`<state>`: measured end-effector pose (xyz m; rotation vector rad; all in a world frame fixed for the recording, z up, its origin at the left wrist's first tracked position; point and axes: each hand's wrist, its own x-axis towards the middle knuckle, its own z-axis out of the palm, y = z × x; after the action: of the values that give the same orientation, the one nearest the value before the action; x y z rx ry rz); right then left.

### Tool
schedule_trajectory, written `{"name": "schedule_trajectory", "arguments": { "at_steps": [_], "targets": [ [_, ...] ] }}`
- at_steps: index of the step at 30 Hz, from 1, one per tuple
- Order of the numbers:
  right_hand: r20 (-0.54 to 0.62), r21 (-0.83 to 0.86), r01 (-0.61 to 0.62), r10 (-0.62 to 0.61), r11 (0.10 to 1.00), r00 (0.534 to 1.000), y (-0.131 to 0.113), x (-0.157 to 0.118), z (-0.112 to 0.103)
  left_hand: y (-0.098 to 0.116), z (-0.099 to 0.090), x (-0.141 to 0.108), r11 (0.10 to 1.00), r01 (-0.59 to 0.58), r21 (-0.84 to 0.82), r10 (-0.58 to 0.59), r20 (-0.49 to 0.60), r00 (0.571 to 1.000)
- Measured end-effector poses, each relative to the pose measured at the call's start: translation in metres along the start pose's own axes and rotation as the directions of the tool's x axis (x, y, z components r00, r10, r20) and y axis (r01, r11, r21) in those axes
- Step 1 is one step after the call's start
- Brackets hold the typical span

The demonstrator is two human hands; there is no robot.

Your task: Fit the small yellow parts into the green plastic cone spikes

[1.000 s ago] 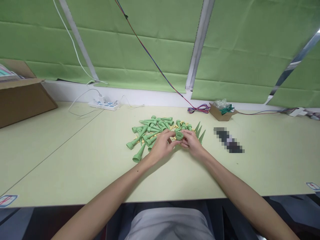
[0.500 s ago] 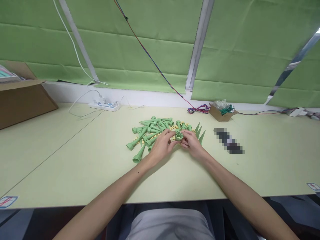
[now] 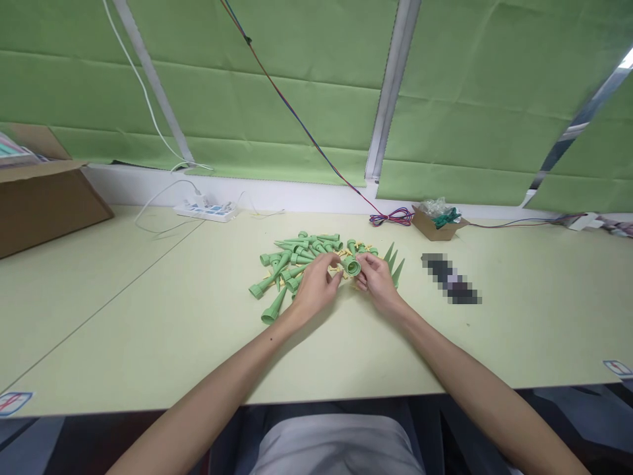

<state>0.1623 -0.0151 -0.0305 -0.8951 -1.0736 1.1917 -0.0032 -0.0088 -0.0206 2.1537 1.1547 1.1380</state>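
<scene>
A green plastic watering spike (image 3: 351, 266) is gripped in my right hand (image 3: 376, 277), its round open end facing me. My left hand (image 3: 319, 282) is just left of it, thumb and fingers apart, with nothing between them. Around and behind my left hand lies a pile of similar green spikes (image 3: 283, 260), with small yellow pieces (image 3: 339, 253) among them. One spike (image 3: 273, 308) lies at the pile's near edge. Beyond my right hand, several pointed green tips (image 3: 397, 270) stick out.
A small cardboard box (image 3: 439, 227) with plastic bags stands at the back, beside coiled wire (image 3: 391, 217). A power strip (image 3: 208, 210) lies by the wall. A large carton (image 3: 49, 204) is at the left. A pixelated dark object (image 3: 451, 280) lies to the right.
My left hand has let go of the spike and drawn slightly left, its fingers opening. My right hand still holds the spike, whose open end has tilted a little.
</scene>
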Motion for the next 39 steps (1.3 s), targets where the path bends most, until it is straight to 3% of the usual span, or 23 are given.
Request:
{"name": "schedule_trajectory", "arguments": {
  "at_steps": [2,4,7,9,15,21,25,30,34,39],
  "targets": [
    [-0.028,-0.052,0.06,-0.061,0.997,0.998,0.001,0.001,-0.001,0.004,-0.003,0.003,0.973,0.156,-0.168,-0.15,0.045,0.988],
    [-0.013,-0.12,0.106,-0.108,0.987,0.994,0.0,0.001,-0.001,0.008,-0.005,0.005,0.883,0.313,-0.349,-0.254,0.204,0.945],
    [0.058,-0.228,0.174,-0.165,0.958,0.985,-0.002,-0.001,-0.002,0.012,-0.006,0.006,0.718,0.5,-0.484,-0.302,0.431,0.85],
    [0.09,-0.273,0.2,-0.182,0.941,0.979,-0.003,-0.003,-0.002,0.012,-0.006,0.005,0.686,0.527,-0.502,-0.296,0.469,0.832],
    [0.097,-0.307,0.192,-0.17,0.932,0.981,0.001,-0.004,-0.005,0.011,-0.004,0.001,0.797,0.383,-0.466,-0.207,0.385,0.899],
    [0.089,-0.304,0.135,-0.113,0.943,0.99,0.002,-0.002,-0.006,0.01,-0.002,-0.003,0.981,0.104,-0.162,-0.072,0.19,0.979],
    [0.076,-0.254,0.088,-0.071,0.963,0.995,0.0,-0.002,-0.005,0.001,0.001,-0.003,0.999,-0.044,-0.016,0.045,0.128,0.991],
    [0.099,-0.2,0.023,-0.003,0.979,0.995,0.003,0.0,-0.005,-0.006,0.002,-0.005,0.972,-0.211,0.099,0.198,0.124,0.972],
    [0.072,-0.162,-0.013,0.025,0.987,0.997,0.006,0.0,-0.003,-0.006,0.003,-0.006,0.971,-0.218,0.099,0.204,0.134,0.97],
    [0.043,-0.198,0.039,-0.031,0.979,0.999,0.01,-0.001,-0.001,-0.004,0.006,-0.006,0.998,-0.062,0.021,0.06,0.089,0.994]
  ]
}}
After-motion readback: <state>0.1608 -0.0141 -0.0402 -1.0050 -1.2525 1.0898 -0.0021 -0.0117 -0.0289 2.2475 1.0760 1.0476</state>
